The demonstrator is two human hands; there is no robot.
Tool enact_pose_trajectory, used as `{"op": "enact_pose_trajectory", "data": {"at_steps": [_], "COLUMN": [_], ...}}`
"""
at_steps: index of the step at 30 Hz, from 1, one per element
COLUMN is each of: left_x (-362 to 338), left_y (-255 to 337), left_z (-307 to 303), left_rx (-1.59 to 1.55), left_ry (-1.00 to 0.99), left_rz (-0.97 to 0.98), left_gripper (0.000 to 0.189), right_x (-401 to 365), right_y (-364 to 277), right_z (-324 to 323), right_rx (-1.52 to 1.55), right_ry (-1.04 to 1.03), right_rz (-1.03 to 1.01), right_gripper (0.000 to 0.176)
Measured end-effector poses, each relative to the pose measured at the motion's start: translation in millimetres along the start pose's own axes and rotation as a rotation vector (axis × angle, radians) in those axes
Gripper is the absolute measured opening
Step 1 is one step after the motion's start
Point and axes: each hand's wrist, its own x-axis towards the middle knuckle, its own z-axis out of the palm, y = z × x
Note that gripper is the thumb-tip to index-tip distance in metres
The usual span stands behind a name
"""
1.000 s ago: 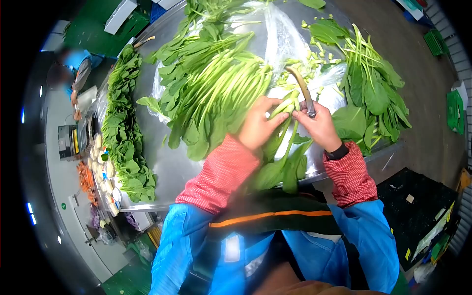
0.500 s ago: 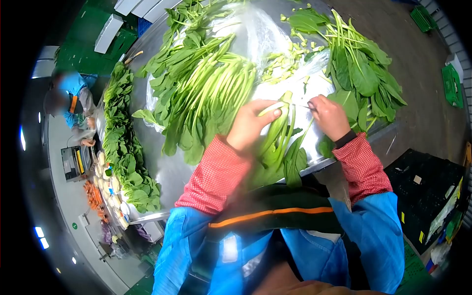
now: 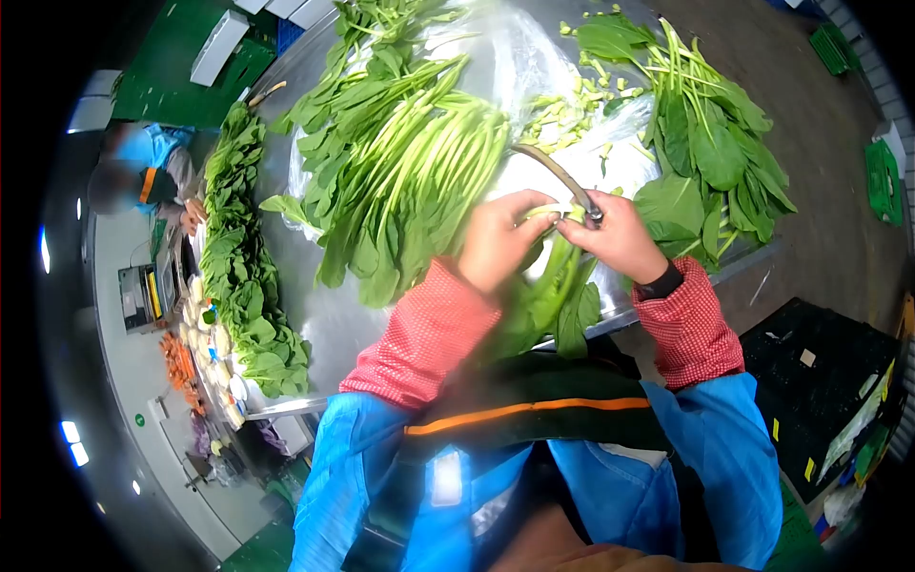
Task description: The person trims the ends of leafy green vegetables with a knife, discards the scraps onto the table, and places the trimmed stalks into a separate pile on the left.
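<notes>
My left hand (image 3: 503,238) is closed round the top of a bunch of leafy greens (image 3: 548,300), with the leaves hanging toward my body. Close beside it, my right hand (image 3: 618,236) holds a curved knife (image 3: 558,176) with a dark handle end, its blade pointing up and left. The fingertips of both hands almost meet at the stem ends, where a pale band shows. A large pile of greens (image 3: 419,162) lies left of my hands, and another pile (image 3: 710,143) lies to the right. Cut stem pieces (image 3: 558,119) are scattered beyond my hands.
A row of bunched greens (image 3: 238,257) runs along the left side of the metal table (image 3: 329,338). Past it stands a co-worker in blue (image 3: 152,157). White and orange vegetables (image 3: 181,367) lie at the lower left. A black crate (image 3: 820,381) is at the right.
My right hand has moved in close to my left at the stems. The curved knife now shows clearly, pointing up and left. The co-worker's hands have shifted up toward the greens.
</notes>
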Motion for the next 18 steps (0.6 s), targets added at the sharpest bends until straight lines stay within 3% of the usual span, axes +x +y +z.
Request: {"op": "enact_pose_trajectory", "data": {"at_steps": [1,4,5,6,7,8,10,12,13,15,18], "left_x": [-2.3,3.6,0.7,-1.6,-4.4,-12.9,-13.0,-19.4,-15.7,-25.4,-34.5], "left_y": [-5.6,-27.1,-27.4,-25.4,-33.7,-33.8,-24.9,-1.4,-6.8,7.5,34.7], "left_z": [1.8,-8.4,-14.5,-21.0,-20.3,-13.4,-12.0,-15.3,-28.2,-67.3,-103.6], "left_rx": [0.017,-0.366,-0.198,-0.032,0.294,0.013,0.0,-0.327,-0.228,-0.47,-0.408], "left_ry": [0.012,0.188,0.125,0.079,0.069,-0.035,-0.092,-0.028,0.094,0.106,0.121], "left_rz": [0.006,-0.319,-0.231,-0.138,0.196,0.095,0.138,-0.034,-0.003,-0.263,-0.277], "left_gripper": [0.014,0.018,0.032,0.05,0.063,0.082,0.079,0.067,0.053,0.031,0.023], "right_x": [-2.4,-7.1,-9.0,-3.2,0.6,5.4,25.1,47.6,62.8,102.5,144.3], "right_y": [2.3,-2.9,-6.9,-4.8,-1.8,-0.9,-0.8,-6.1,-6.0,32.1,85.7], "right_z": [-2.9,-27.8,-33.4,-30.6,-23.1,-10.8,13.3,27.6,31.2,48.3,75.5], "right_rx": [0.087,0.278,0.342,0.181,0.025,0.046,0.055,0.154,0.211,0.078,-0.063], "right_ry": [-0.071,-0.261,-0.2,-0.112,-0.028,-0.028,-0.104,-0.108,-0.086,0.091,0.114], "right_rz": [0.076,0.34,0.432,0.311,0.197,0.14,0.033,0.113,0.167,0.186,0.335], "right_gripper": [0.021,0.013,0.013,0.014,0.015,0.016,0.02,0.026,0.029,0.033,0.044]}}
